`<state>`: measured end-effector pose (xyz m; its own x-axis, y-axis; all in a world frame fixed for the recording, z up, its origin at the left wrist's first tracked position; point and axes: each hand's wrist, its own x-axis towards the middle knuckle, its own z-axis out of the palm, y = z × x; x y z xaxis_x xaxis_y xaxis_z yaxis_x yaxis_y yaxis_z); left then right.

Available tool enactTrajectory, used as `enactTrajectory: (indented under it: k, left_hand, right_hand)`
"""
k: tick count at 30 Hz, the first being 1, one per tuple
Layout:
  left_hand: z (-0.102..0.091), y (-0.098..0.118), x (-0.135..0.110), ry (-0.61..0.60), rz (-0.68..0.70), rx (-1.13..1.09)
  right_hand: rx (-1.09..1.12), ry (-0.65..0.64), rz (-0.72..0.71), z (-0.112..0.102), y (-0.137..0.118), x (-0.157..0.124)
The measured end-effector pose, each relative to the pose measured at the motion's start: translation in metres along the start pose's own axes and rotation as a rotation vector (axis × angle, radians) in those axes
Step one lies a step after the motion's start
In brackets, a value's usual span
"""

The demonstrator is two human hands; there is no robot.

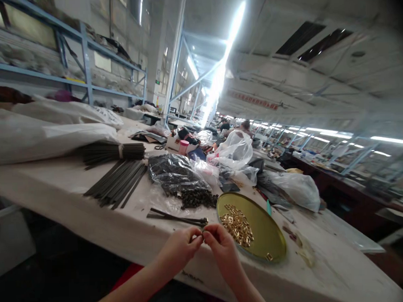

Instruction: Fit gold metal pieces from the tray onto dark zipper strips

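My left hand (185, 242) and my right hand (221, 240) meet at the table's front edge, fingertips pinched together. Something small and dark shows between the fingers, too hidden to name. Just beyond them lie a few dark straps (177, 218) with a gold-coloured buckle (205, 220) at the near end. To the right of my right hand is a round gold-coloured tray (270, 228) bearing a heap of small gold buckles (237, 224). One buckle (269, 256) lies apart near the tray's rim. Small black pieces (198, 198) spill from a clear plastic bag (175, 169) behind the straps.
Bundled dark strips (114, 152) and loose dark strips (116, 185) lie on the left of the table. White sacks (49, 134) stand behind them. Clear plastic bags (234, 150) and a pink cup (183, 147) sit farther back. A teal-handled tool (268, 207) lies beside the tray.
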<state>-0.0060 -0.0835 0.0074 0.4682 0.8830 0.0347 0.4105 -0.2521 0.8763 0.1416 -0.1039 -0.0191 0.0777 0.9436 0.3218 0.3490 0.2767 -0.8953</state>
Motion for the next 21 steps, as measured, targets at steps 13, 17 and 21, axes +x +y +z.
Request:
enactTrajectory:
  k: [13, 17, 21]
  left_hand:
    - [0.015, -0.009, 0.002, 0.075, 0.067, 0.145]
    - [0.016, -0.002, 0.003, 0.082, 0.083, 0.13]
    - [0.021, 0.003, 0.011, 0.085, 0.122, 0.024]
  right_hand:
    - [-0.22, 0.209, -0.368, 0.003, 0.011, -0.005]
    - [-0.209, 0.201, -0.395, -0.003, 0.013, -0.004]
    - [-0.187, 0.265, -0.383, -0.008, 0.018, -0.001]
